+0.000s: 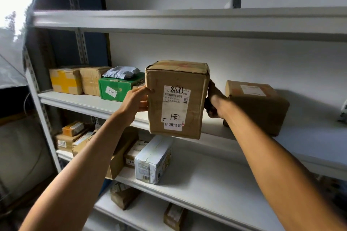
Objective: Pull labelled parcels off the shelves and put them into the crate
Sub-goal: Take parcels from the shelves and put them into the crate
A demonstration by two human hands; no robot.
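Parcels sit on a white metal shelving unit, and the biggest thing in hand is a tall brown cardboard parcel with a white label, held in front of the middle shelf's edge. The left hand grips its left side, thumb on the front. The right hand grips its right side, fingers hidden behind it.

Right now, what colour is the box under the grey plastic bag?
Green, a green cardboard box with a white label, seen in the head view.
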